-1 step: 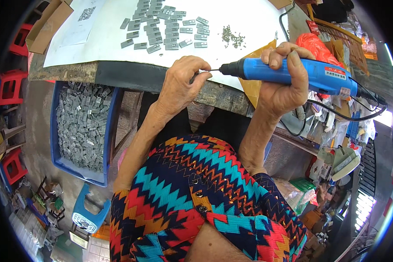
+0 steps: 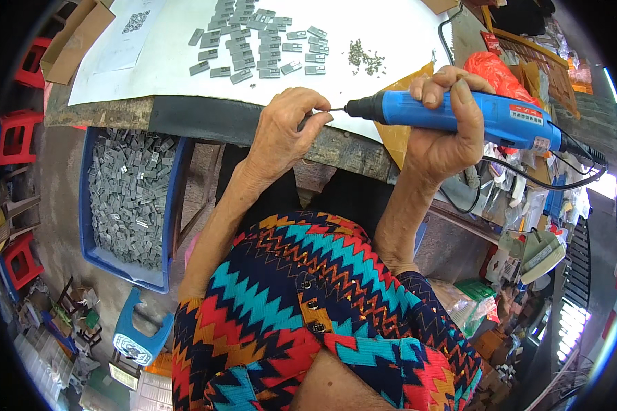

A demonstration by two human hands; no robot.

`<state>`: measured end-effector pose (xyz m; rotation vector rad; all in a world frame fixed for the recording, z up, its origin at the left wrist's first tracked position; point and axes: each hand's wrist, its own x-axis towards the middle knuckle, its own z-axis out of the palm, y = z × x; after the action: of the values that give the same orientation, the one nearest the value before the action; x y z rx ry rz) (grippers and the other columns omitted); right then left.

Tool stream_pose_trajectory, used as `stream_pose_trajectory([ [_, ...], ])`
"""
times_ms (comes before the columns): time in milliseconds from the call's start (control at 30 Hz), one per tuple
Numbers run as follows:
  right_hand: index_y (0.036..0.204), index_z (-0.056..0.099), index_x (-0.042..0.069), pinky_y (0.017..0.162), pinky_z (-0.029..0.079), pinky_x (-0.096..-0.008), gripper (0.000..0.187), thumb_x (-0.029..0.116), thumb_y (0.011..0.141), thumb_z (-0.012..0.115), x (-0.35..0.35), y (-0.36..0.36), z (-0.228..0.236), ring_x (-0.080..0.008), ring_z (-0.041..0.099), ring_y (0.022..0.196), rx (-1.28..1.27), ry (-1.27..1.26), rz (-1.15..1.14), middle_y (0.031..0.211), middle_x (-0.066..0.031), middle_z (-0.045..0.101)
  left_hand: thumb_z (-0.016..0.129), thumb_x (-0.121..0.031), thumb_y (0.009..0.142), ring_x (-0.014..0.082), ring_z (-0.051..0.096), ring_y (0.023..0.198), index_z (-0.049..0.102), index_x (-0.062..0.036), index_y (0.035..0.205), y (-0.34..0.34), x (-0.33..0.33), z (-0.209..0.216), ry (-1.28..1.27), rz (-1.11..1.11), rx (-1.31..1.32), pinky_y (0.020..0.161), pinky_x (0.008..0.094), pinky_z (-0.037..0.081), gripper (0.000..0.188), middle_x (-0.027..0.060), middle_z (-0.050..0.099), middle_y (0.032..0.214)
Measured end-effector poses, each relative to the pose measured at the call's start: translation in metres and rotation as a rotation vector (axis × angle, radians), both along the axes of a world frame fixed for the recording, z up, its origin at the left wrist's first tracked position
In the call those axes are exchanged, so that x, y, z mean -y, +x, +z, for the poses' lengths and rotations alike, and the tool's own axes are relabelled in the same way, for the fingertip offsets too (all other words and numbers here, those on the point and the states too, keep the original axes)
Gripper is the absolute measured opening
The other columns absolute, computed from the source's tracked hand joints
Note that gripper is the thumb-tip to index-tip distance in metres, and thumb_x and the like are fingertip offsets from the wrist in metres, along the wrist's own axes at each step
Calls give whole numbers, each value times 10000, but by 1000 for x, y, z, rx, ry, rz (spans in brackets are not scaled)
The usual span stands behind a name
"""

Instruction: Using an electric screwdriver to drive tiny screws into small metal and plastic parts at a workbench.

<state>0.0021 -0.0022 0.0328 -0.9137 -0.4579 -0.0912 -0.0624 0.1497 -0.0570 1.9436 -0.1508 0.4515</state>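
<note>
The right hand (image 2: 439, 154) was clamped around a blue electric screwdriver (image 2: 493, 113); the left hand (image 2: 284, 123) pinched a small dark piece (image 2: 304, 123), mostly hidden, before its bit (image 2: 337, 109). Fastening appeared in hand; next called for steady alignment.

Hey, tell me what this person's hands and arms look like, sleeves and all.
The left hand and right hand show no gloves, rings or watch. Both forearms are bare. The left sleeve has orange, red and navy zigzags; the right sleeve shows navy with thin orange zigzags.

Bright glare at far right, dark bowed fisheye edges.
</note>
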Motion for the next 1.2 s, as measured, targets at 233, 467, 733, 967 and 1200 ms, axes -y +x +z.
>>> stream_pose_trajectory([
  [233, 987, 533, 50, 666, 416, -367, 212, 31, 778, 565, 2, 0, -2, -163, 546, 630, -5, 9, -8, 830, -145, 586, 648, -31, 769, 138, 571, 712, 613, 4, 866, 0, 1, 0, 10, -4, 3, 624, 260, 464, 109, 76, 605, 833],
  [467, 984, 532, 48, 662, 422, -361, 208, 31, 780, 565, 2, 0, -1, -160, 547, 627, 2, -16, -19, 822, -139, 589, 626, -61, 764, 191, 555, 671, 607, -6, 821, 0, 2, 1, -93, 18, -4, 672, 318, 445, 81, 86, 606, 774],
  [733, 996, 526, 42, 659, 427, -369, 222, 27, 778, 566, 0, -1, -2, -167, 558, 633, 3, 9, -13, 824, -148, 588, 617, -79, 782, 198, 567, 715, 629, -7, 833, 0, 1, 1, -93, -4, -5, 704, 322, 447, 90, 85, 622, 782],
  [967, 996, 532, 31, 646, 429, -369, 230, 20, 769, 566, -3, -3, 2, -174, 558, 629, 25, -14, -16, 824, -154, 587, 625, -64, 804, 152, 577, 788, 639, 6, 884, -1, -2, -2, -135, -39, -50, 702, 266, 459, 108, 75, 623, 835],
  [1200, 966, 552, 25, 647, 426, -375, 197, 10, 769, 555, -7, -6, 5, -182, 553, 622, 38, -40, -42, 817, -160, 583, 621, -78, 795, 170, 577, 793, 645, -5, 908, -1, -5, 3, -146, -56, -82, 718, 290, 466, 137, 85, 632, 853],
])
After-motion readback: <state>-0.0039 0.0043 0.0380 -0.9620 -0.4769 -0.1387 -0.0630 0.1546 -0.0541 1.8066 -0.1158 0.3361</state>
